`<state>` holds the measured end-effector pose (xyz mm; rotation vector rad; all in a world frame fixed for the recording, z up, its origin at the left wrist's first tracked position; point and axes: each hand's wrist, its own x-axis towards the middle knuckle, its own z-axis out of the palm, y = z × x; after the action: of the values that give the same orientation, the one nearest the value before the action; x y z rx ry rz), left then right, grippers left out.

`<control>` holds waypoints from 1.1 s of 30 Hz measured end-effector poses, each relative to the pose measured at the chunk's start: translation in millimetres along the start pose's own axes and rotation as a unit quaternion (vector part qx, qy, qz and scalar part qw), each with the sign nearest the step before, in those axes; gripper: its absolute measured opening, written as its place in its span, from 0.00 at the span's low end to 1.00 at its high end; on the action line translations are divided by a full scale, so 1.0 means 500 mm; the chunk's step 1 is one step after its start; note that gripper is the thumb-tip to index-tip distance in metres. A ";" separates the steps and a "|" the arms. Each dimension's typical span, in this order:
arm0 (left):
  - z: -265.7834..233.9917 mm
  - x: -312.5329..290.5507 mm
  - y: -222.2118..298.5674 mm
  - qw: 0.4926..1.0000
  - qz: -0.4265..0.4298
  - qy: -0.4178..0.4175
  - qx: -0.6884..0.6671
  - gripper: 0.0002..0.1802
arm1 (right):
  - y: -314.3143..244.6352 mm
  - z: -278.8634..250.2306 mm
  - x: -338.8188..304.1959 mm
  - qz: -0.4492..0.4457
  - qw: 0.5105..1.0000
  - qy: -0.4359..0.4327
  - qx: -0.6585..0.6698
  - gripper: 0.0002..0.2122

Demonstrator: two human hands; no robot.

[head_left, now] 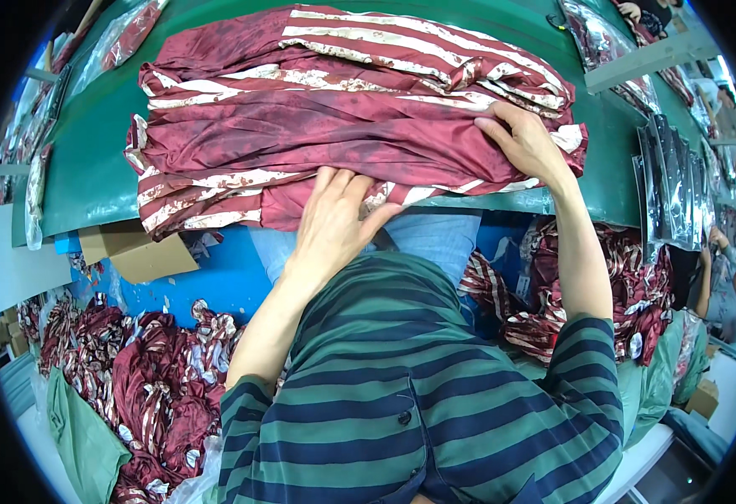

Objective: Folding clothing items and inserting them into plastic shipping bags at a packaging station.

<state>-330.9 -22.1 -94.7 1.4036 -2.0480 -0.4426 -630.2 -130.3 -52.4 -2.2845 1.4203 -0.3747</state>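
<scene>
A maroon satiny garment (326,126) with cream stripes and dark red blotches lies loosely folded into a wide band before me. My left hand (334,214) rests on its near edge, fingertips on the cloth and thumb spread to the right. Toward the garment's right end, my right hand (523,143) touches the top layer with thumb and fingers, and I see no cloth pinched between them. Both hands look open. Creases run lengthwise through the plain maroon middle, between striped sections at the far and near sides.
The garment lies on a green table (74,185). Heaped similar garments (166,395) lie below left, with another pile (620,286) below right. A cardboard box (145,256) sits under the table edge. Black plastic packages (675,181) hang at right, near another person (729,269).
</scene>
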 end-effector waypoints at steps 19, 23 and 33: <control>-0.018 -0.099 -0.013 0.950 0.190 -0.169 -0.180 0.07 | 0.023 0.033 0.009 0.084 0.982 0.101 -0.135 0.17; -0.167 -0.029 -0.078 0.991 0.011 -0.020 -0.130 0.10 | 0.009 -0.009 -0.049 0.108 0.982 0.104 -0.118 0.16; -0.332 0.125 -0.469 0.972 0.104 -0.032 0.208 0.15 | 0.027 0.000 -0.077 0.084 0.988 0.129 -0.024 0.10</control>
<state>-70.4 -158.5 -86.9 1.3949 -2.4075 0.0380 -657.6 -100.9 -59.4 -2.1932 1.7516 -0.6082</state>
